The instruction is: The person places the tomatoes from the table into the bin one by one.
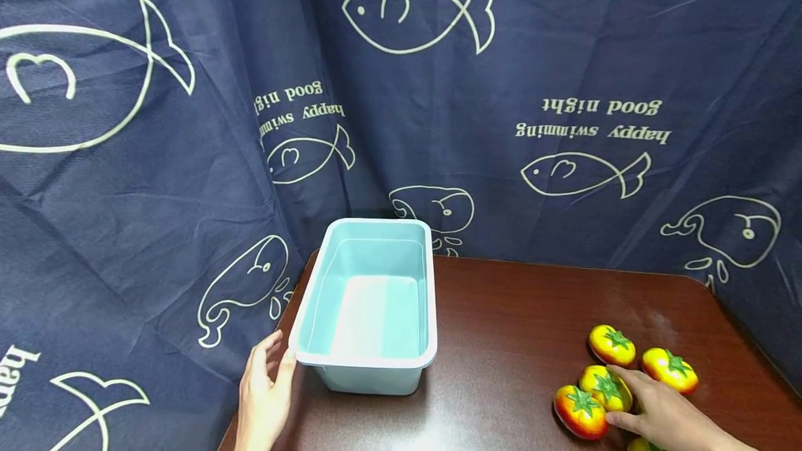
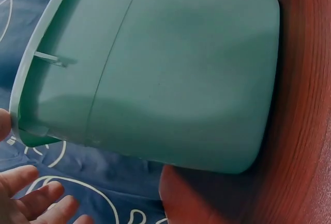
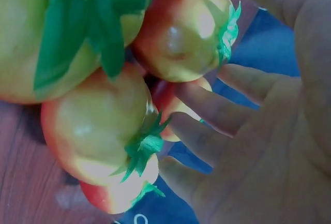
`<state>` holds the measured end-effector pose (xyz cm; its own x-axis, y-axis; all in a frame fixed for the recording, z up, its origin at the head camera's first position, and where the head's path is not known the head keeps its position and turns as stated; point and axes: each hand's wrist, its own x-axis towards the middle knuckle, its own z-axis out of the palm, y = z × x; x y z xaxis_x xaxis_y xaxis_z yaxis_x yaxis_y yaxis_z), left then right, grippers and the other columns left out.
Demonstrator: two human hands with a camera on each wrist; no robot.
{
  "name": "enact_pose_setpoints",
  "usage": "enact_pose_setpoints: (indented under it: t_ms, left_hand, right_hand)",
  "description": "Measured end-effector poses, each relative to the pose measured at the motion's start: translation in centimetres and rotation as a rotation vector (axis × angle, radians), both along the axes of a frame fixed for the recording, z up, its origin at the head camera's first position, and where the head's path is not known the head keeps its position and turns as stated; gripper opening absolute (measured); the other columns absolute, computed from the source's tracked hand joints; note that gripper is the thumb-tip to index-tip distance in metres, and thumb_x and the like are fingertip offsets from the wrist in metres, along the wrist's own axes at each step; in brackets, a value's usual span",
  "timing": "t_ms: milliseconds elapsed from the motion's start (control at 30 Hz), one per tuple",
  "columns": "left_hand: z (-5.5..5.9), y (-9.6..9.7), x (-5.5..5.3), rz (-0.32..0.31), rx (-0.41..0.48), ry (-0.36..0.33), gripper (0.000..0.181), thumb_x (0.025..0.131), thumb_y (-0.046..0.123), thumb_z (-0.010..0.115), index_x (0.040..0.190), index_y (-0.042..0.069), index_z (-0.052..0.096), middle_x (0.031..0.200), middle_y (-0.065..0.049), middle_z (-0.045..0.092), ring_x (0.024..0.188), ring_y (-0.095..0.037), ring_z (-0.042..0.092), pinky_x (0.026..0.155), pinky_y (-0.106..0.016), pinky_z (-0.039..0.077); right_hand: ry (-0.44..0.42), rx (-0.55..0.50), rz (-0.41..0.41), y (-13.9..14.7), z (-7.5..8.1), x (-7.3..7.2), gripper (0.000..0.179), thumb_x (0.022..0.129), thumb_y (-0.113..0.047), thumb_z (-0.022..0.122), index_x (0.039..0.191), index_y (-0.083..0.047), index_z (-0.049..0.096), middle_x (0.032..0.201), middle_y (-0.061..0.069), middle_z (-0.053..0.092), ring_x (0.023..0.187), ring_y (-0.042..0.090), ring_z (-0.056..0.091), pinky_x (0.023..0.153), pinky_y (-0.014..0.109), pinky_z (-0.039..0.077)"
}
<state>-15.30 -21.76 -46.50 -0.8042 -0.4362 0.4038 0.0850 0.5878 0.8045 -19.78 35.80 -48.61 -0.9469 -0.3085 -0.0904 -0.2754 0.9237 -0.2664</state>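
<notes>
A light blue plastic tub [image 1: 370, 374] stands on the table with its long side running away from me. My left hand [image 1: 266, 392] is at its near left corner, thumb tip at the rim and the other fingers loosely spread outside. In the left wrist view the tub's outer wall [image 2: 181, 79] fills most of the picture. Over on the right, my right hand [image 1: 664, 413] reaches among several yellow-red tomatoes with green leafy tops. Its fingertips are at a yellow tomato [image 1: 604, 388], beside a redder tomato [image 1: 579, 413]. The right wrist view shows those fingers extended and apart.
Another tomato [image 1: 612, 345] lies farther back, and one more tomato [image 1: 670, 370] lies beyond the right hand. Part of a tomato [image 1: 642, 444] shows at the bottom edge. A dark blue fish-print cloth [image 1: 438, 124] hangs behind and left of the brown table [image 1: 501, 312].
</notes>
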Motion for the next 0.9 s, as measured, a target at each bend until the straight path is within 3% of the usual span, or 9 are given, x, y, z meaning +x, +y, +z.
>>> enact_pose_setpoints:
  t_ms: [100,233,333,433,500,733,900]
  left_hand:
    - [0.0,0.0,0.0,-0.004,0.013,0.001,0.036,0.097,0.017,0.060,0.129,0.004,0.056,0.125,-0.012,0.060,0.110,-0.019,0.056,0.085,-0.014,0.039]
    - [0.1,0.0,0.0,0.000,0.027,-0.031,0.036,0.098,0.020,0.058,0.130,0.004,0.055,0.128,-0.011,0.060,0.107,-0.013,0.055,0.083,-0.013,0.039]
    - [0.1,0.1,0.0,-0.003,0.042,-0.056,0.037,0.099,0.022,0.056,0.132,0.004,0.055,0.130,-0.011,0.060,0.110,-0.016,0.056,0.083,-0.014,0.039]
    - [-0.1,0.3,0.0,-0.022,0.050,-0.056,0.037,0.100,0.021,0.055,0.132,0.004,0.054,0.131,-0.013,0.060,0.113,-0.025,0.057,0.083,-0.011,0.037]
    - [-0.2,0.4,0.0,-0.042,0.067,-0.057,0.037,0.100,0.019,0.054,0.133,0.004,0.053,0.131,-0.016,0.059,0.116,-0.025,0.056,0.085,-0.008,0.035]
    - [-0.4,0.6,0.0,-0.073,0.127,-0.077,0.033,0.103,0.016,0.046,0.133,0.003,0.053,0.126,-0.015,0.062,0.106,0.007,0.047,0.088,-0.010,0.035]
    - [-0.5,0.5,-0.1,-0.084,0.135,-0.082,0.033,0.103,0.015,0.045,0.132,0.003,0.053,0.122,-0.013,0.062,0.100,0.006,0.049,0.084,-0.010,0.038]
  right_hand:
    - [0.002,-0.037,-0.017,-0.4,0.0,-0.3,0.077,0.074,-0.046,0.080,0.128,0.004,0.056,0.120,0.021,0.062,0.105,0.035,0.061,0.082,0.051,0.050]
    - [0.091,-0.062,0.000,-0.9,-0.3,-0.3,0.071,0.070,-0.031,0.085,0.127,0.002,0.058,0.117,0.019,0.063,0.099,0.033,0.063,0.079,0.050,0.051]
    - [0.150,-0.069,-0.003,-1.2,-0.7,-0.2,0.071,0.066,-0.024,0.087,0.126,0.002,0.059,0.116,0.019,0.064,0.098,0.034,0.063,0.080,0.052,0.050]
    - [0.135,-0.085,-0.028,-1.3,-1.0,0.0,0.072,0.065,-0.022,0.087,0.126,0.002,0.059,0.118,0.022,0.062,0.100,0.040,0.061,0.081,0.057,0.047]
    - [0.117,-0.084,-0.048,-1.4,-1.2,0.0,0.073,0.065,-0.023,0.087,0.128,0.001,0.058,0.120,0.021,0.062,0.104,0.040,0.060,0.083,0.057,0.047]
    - [0.147,-0.083,-0.027,-1.5,-1.5,-0.6,0.073,0.061,-0.022,0.087,0.126,-0.002,0.060,0.120,0.016,0.063,0.106,0.034,0.060,0.081,0.047,0.050]
    - [0.149,-0.081,-0.023,-1.5,-0.7,-1.1,0.073,0.065,-0.024,0.087,0.128,0.001,0.058,0.122,0.018,0.062,0.108,0.035,0.060,0.083,0.048,0.049]
